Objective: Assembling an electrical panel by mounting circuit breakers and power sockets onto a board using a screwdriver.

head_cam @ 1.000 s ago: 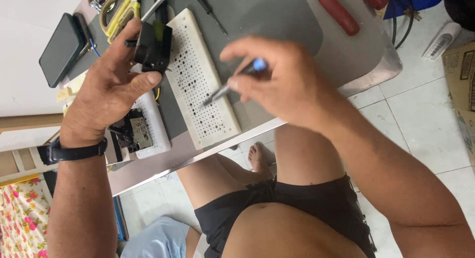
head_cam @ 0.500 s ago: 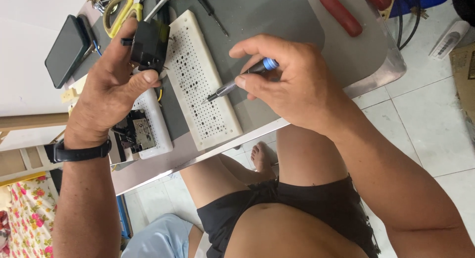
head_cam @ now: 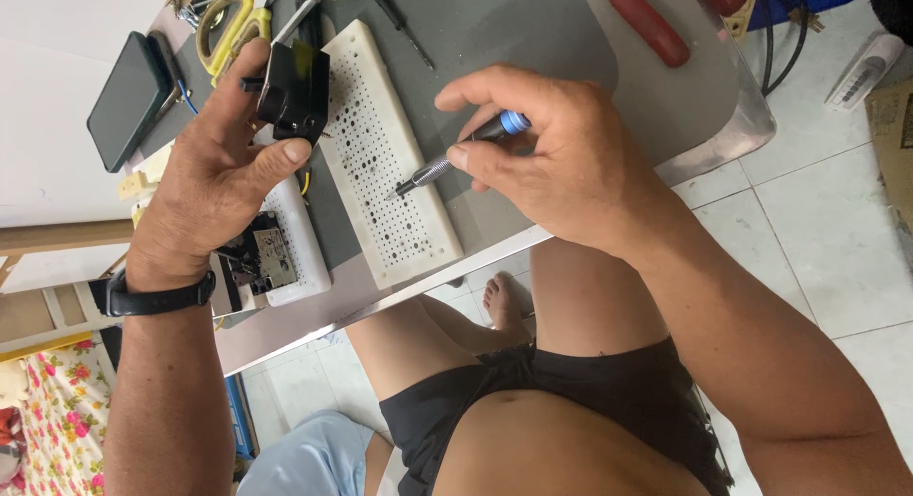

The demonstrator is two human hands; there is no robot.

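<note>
Left hand: the left hand [head_cam: 214, 168] grips a small black device [head_cam: 295, 92], thumb pressed on its near edge and fingers wrapped behind it, holding it just above the table.
Right hand: the right hand [head_cam: 561, 158] is closed on a precision screwdriver [head_cam: 456, 158] with a blue cap; the tip points down toward the white perforated tray [head_cam: 390, 163].
Spacing of hands: apart, with the tray lying between them.
Work surface: a grey mat [head_cam: 533, 39] covers the table under the tray.
Under left wrist: an opened white casing [head_cam: 285, 253] shows a circuit board, beside the tray.
Far edge: a dark phone [head_cam: 128, 97] lies flat at the left; yellow-handled pliers [head_cam: 223, 25] lie near the device; red-handled tools [head_cam: 647, 20] lie well to the right.
Wrist: a black watch [head_cam: 157, 296] sits on the left wrist.
</note>
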